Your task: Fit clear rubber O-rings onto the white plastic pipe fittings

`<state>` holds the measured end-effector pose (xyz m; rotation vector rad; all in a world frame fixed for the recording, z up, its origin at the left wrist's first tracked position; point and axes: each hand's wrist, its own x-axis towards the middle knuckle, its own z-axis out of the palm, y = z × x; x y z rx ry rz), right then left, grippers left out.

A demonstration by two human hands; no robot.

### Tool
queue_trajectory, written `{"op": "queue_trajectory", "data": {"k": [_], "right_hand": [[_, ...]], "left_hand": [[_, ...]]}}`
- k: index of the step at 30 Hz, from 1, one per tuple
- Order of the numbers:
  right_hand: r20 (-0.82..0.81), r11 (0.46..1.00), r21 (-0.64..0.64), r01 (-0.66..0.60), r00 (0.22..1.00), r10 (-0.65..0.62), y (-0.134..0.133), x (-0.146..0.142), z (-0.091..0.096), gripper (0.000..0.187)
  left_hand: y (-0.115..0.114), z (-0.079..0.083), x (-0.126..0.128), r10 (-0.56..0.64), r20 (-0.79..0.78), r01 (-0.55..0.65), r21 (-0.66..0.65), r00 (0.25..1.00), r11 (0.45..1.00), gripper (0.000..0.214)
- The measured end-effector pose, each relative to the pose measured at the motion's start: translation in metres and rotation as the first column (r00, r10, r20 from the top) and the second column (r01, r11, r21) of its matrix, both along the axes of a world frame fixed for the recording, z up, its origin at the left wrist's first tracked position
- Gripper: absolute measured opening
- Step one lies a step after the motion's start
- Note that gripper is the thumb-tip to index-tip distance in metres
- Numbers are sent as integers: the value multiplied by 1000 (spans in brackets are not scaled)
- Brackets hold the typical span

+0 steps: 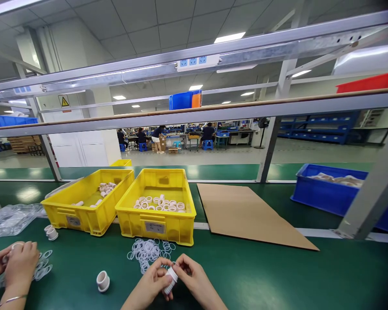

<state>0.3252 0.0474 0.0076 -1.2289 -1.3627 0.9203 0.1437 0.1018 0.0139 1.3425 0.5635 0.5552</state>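
Observation:
My left hand [153,282] is closed around a white threaded plastic fitting [171,277], held tilted above the green tabletop. At its upper end, my right hand [194,275] pinches what looks like a thin white ring [173,263] against the fitting; the fingers partly hide it. A loose pile of thin white rings [145,252] lies just beyond my hands. To the left, another white fitting [102,281] stands alone on the table.
Two yellow bins, the left one [74,217] and the right one [158,228], hold white plastic parts. A cardboard sheet [245,211] lies to the right, with a blue bin [317,193] beyond. At far left, a co-worker's hands [21,262] work beside more rings [42,267] and fittings [51,232].

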Motion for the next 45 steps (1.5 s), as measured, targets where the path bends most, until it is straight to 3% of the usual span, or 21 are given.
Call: {"op": "queue_trajectory", "data": {"k": [9, 16, 19, 25, 29, 45], "right_hand": [[-10, 1000, 1, 9, 1000, -9, 1, 1, 2, 32], [72, 999, 34, -16, 997, 13, -9, -9, 16, 29], [145, 998, 62, -17, 989, 8, -11, -10, 18, 32], [322, 994, 105, 28, 945, -61, -9, -1, 12, 33], [258, 997, 57, 43, 964, -56, -6, 4, 10, 34], [-15, 1000, -20, -3, 1000, 3, -1, 6, 1, 34]], "left_hand": [[-3, 3, -1, 37, -13, -37, 1, 999, 999, 40], [-9, 5, 7, 153, -137, -131, 157, 979, 979, 43], [-9, 7, 6, 168, -81, -163, 72, 982, 984, 46], [-7, 6, 1, 207, 38, -190, -272, 978, 943, 46], [-9, 8, 1, 187, 126, -142, -302, 974, 943, 39], [-9, 5, 3, 100, 168, -45, -304, 981, 951, 37]]}}
